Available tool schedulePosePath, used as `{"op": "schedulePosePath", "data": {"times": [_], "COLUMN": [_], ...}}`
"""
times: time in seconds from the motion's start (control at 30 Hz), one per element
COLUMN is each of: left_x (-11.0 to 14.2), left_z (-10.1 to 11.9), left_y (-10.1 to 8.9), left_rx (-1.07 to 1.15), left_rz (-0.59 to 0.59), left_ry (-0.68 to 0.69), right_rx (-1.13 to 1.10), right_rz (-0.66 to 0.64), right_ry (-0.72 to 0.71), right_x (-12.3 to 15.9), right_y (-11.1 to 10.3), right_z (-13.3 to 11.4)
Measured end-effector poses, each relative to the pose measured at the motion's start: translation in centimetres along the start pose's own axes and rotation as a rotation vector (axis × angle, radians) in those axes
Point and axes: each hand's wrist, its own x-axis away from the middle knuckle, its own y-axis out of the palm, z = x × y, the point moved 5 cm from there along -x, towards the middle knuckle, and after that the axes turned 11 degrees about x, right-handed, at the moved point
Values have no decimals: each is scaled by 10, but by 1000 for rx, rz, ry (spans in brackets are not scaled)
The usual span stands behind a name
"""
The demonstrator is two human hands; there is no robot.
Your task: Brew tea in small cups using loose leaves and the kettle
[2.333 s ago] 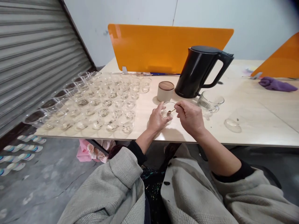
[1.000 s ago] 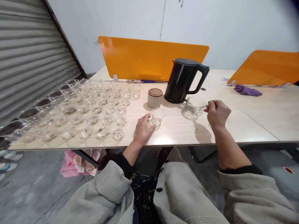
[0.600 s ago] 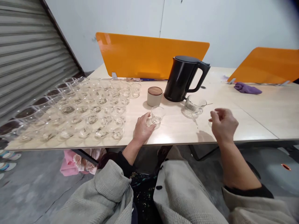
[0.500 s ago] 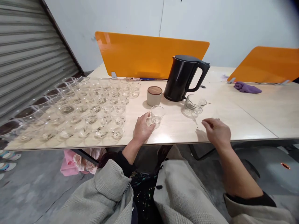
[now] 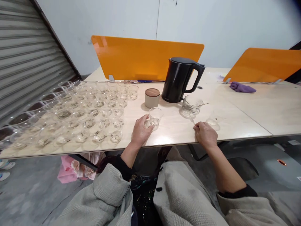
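Left hand (image 5: 141, 131), thumb and fingers apart, cups upright glass's (image 5: 155, 116) left side near desk's (image 5: 169, 138) front edge; right hand (image 5: 205, 134) farther, fingertips at clear stick (image 5: 192, 119), grip unclear.

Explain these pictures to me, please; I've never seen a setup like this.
There's no robot: these are a person's bare hands, seen by one camera worn on the head, looking forward and down.

On the pale wooden table stand many clear glass cups at left, a pale round jar with a brown lid, a tall black kettle and a ribbed clear glass mug. Farther right lies a crumpled purple cloth; orange panels stand behind.

The left hand curves beside another clear glass cup. The right hand's fingertips meet near a thin pale stick-like thing; I can't tell whether they grip it.
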Motion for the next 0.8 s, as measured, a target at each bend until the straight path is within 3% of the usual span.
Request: {"op": "schedulePosePath", "data": {"times": [0.17, 0.3, 0.47, 0.6, 0.8], "left_x": [0, 0, -1, -1, -1], "left_z": [1, 1, 1, 1, 4], "left_y": [0, 2, 2, 2, 2], "left_rx": [8, -12, -18, -11, 1], "left_rz": [-2, -8, -12, -17, -17], "left_ry": [-22, 2, 5, 8, 22], "right_rx": [-80, -368, -799, -930, -871], "right_rz": [42, 148, 257, 232, 142], "right_ry": [4, 7, -171, -298, -408], "right_x": [-1, -6, -19, -33, -49], "right_y": [3, -6, -50, -82, -79], "right_z": [4, -5, -57, -109, -162]}}
